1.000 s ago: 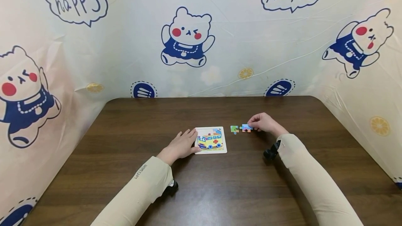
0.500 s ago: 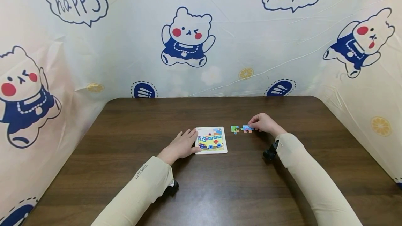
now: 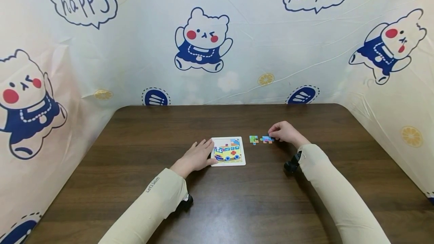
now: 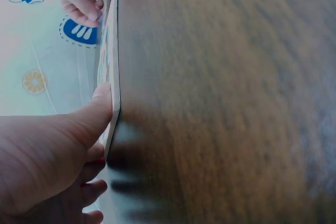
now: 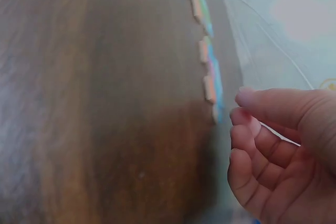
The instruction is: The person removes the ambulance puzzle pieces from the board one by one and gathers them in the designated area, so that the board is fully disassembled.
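In the head view, my left hand (image 3: 193, 158) lies along the left side of a white-framed jigsaw puzzle (image 3: 243, 153) picturing a yellow ambulance. Its thumb (image 4: 97, 103) rests over the frame's near edge; the other fingers extend beside the left edge. My right hand (image 3: 285, 132) hovers by the right end of a blue and pink puzzle piece (image 3: 266, 139). Seen from the right wrist, its fingers are loosely bent and a small gap separates the fingertips from that piece, which lies flat. Just left of it lies a green puzzle piece (image 3: 253, 139).
Both pieces lie on the brown wooden table (image 3: 217, 202), right of the puzzle frame. A printed cloth (image 3: 142, 48) with cartoon bears hangs around the table's back and sides. Dark wrist-worn devices (image 3: 291, 165) sit under the sleeves.
My right fingertips have shifted slightly off the blue and pink piece, and more of its right end shows. The left hand and the frame look still.
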A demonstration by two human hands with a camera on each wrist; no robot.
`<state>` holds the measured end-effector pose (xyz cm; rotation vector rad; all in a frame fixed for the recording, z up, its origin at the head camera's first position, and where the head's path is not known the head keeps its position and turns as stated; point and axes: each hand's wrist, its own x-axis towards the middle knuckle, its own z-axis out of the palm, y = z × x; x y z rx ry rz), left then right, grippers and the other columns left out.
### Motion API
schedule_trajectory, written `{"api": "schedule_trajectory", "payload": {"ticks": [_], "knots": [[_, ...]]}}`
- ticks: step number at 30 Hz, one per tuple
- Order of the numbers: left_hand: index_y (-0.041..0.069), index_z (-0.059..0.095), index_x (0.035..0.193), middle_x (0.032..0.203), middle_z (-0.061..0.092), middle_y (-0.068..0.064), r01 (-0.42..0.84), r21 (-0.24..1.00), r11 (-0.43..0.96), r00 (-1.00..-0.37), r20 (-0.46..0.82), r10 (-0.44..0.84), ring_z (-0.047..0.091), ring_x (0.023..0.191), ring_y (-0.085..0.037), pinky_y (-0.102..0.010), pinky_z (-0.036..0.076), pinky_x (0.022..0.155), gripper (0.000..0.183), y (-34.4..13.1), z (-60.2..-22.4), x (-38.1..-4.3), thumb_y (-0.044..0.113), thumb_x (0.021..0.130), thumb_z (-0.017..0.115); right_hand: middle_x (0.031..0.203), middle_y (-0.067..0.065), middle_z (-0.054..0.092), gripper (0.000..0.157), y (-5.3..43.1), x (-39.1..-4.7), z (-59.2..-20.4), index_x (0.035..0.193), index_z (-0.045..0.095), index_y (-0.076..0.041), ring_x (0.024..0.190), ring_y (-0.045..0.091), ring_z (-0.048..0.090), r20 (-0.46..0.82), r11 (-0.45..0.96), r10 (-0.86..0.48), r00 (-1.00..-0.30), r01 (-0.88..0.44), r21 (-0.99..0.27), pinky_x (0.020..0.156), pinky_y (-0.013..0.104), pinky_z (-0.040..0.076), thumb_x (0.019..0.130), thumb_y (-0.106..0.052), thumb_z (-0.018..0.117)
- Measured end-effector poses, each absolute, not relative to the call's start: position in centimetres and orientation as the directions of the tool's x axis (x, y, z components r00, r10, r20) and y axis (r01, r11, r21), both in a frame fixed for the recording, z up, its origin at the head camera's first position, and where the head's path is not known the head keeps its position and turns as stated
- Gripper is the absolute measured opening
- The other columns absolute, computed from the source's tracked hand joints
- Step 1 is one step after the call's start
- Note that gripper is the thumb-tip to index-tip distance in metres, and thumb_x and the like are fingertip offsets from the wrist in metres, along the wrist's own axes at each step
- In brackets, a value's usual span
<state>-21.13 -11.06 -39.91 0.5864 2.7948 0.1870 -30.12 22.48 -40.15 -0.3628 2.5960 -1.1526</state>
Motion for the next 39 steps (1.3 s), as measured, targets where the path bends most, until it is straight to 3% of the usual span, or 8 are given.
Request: {"api": "schedule_trajectory", "payload": {"ticks": [12,21,32,39], "knots": [[0.002,0.026,0.144,0.150,0.020,-0.011,0.370,0.184,0.911,-0.879,-0.249,0.408,0.016,0.136,-0.031,-0.048,0.012,0.107,0.072,-11.0,-39.9,-21.1,0.044,0.091,0.052,0.088,0.015,0.060,0.023,20.0,-30.1,-38.5,0.103,0.063,0.004,0.074,0.022,0.052,-0.094,0.628,-0.332,-0.938,-0.145,-0.765,0.066,0.031,0.048,0.090,-0.014,0.060],[0.002,0.028,0.144,0.149,0.021,-0.012,0.376,0.190,0.907,-0.877,-0.242,0.415,0.018,0.136,-0.032,-0.048,0.013,0.107,0.071,-11.0,-39.8,-21.0,0.043,0.091,0.053,0.089,0.009,0.061,0.021,16.9,-29.4,-37.8,0.103,0.064,0.003,0.076,0.022,0.053,-0.080,0.610,-0.385,-0.919,-0.188,-0.770,0.069,0.034,0.049,0.089,-0.013,0.061],[0.000,0.029,0.143,0.149,0.022,-0.014,0.397,0.170,0.902,-0.874,-0.230,0.428,0.019,0.135,-0.032,-0.049,0.015,0.106,0.070,-11.1,-39.9,-21.1,0.043,0.092,0.051,0.087,0.004,0.062,0.015,13.2,-28.5,-38.3,0.098,0.066,-0.002,0.076,0.020,0.051,-0.081,0.626,-0.460,-0.884,-0.258,-0.736,0.067,0.030,0.045,0.088,-0.013,0.063],[0.000,0.029,0.143,0.149,0.023,-0.013,0.385,0.181,0.905,-0.878,-0.230,0.420,0.019,0.135,-0.032,-0.049,0.015,0.106,0.071,-11.0,-39.8,-21.1,0.043,0.092,0.052,0.075,0.003,0.057,0.011,11.4,-28.1,-39.2,0.095,0.067,-0.006,0.064,0.017,0.048,-0.106,0.622,-0.541,-0.834,-0.312,-0.718,0.057,0.027,0.042,0.086,-0.013,0.066]]}}
